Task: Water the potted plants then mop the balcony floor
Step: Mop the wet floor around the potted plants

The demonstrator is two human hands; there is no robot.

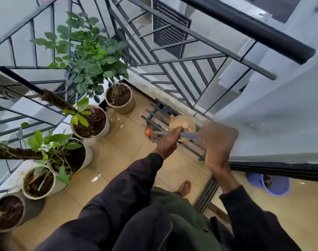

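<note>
Head view: left hand (168,142) is gripping the mop handle (161,132) low on the shaft, center of frame, fingers wrapping fully round it. Right hand (218,142) is sitting just right of it, motion-blurred, fingers curling into a fist over the handle's upper end. Handle is running left to an orange collar (148,132). Mop head (155,139) is lying on the tiled floor (118,147) right below that collar, at the near corner of a dark metal rack (154,113). Rack is lying flat by the railing (172,69). Beige thing (181,123) is sitting on the rack just above my left hand; can't tell what it is. Five potted plants (105,129) are lining the left edge, running from lower left up to mid frame. Water (116,115) is pooling on the tiles beside the pots. My bare foot (184,187) is standing below center. Purple bucket (274,187) is sitting lower right, past the door track (207,194).
</note>
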